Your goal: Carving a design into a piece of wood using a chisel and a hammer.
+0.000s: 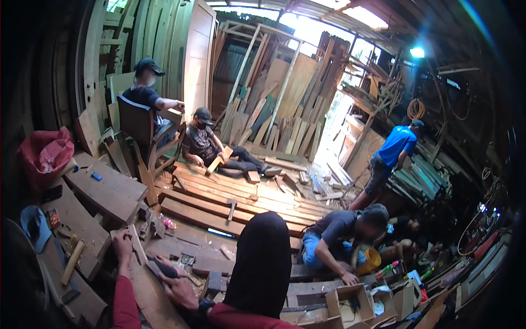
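Here, the left hand (123, 243) is gripping the upper end of a short pale wood strip (137, 245) — fingers curled around it, thumb side toward the person. The strip's long axis is running from the upper left down toward the lower right, tilted rather than flat, and it is resting near the near edge of the workbench (153, 304). The right hand (176, 288) is lying lower and to the right, fingers pressed together over a dark flat tool (162, 268), whose tip is pointing up-left toward the foot of the strip. So the strip is lying up and left of the right hand, and the left hand is the nearer one — already on it.

Whether the tool's edge is touching the strip cannot be told; the contact point is sitting in shadow among small offcuts (215, 282). A dark rounded shape (262, 263) is rising from the lower edge and is covering the bench to the right of the right hand. The right wrist is cut off by a red sleeve (235, 318).

On the left part of the bench a mallet (73, 262) is lying well apart from both hands. Beyond, a seated person (205, 143) is handling a block over the plank stack (241, 200), and a crouching person (337, 238) is reaching toward an open box (350, 304).
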The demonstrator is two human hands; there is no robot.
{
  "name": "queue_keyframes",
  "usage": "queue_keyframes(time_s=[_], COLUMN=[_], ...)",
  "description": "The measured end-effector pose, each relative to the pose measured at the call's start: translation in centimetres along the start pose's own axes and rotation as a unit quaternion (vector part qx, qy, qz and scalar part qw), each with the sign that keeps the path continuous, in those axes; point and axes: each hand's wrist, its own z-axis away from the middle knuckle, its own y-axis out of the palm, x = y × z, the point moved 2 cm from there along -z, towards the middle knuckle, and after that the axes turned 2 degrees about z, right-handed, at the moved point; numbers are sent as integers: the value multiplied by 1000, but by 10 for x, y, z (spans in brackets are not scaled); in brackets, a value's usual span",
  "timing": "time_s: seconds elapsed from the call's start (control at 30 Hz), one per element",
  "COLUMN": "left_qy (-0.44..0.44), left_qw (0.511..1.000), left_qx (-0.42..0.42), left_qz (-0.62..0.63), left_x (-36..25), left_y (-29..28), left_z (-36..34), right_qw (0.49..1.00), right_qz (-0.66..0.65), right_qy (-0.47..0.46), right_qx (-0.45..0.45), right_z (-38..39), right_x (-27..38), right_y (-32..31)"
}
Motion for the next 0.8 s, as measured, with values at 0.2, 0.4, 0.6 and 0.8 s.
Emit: queue_keyframes(time_s=[0.2, 0.4, 0.6, 0.8], left_qy=[36, 21, 27, 28], left_qw=[999, 999, 999, 999], left_qx=[16, 41, 24, 37], left_qz=[7, 17, -20, -24], left_x=[-8, -7, 7, -18], left_y=[11, 14, 2, 14], left_z=[-7, -11, -11, 1], right_qw=[999, 997, 996, 998], right_qz=[10, 30, 33, 16], right_qy=[-1, -18, -38, -2], right_qx=[-40, -70, -69, -63], right_z=[-1, -28, 8, -12], right_x=[-12, -25, -15, -29], right_y=[-2, 11, 4, 13])
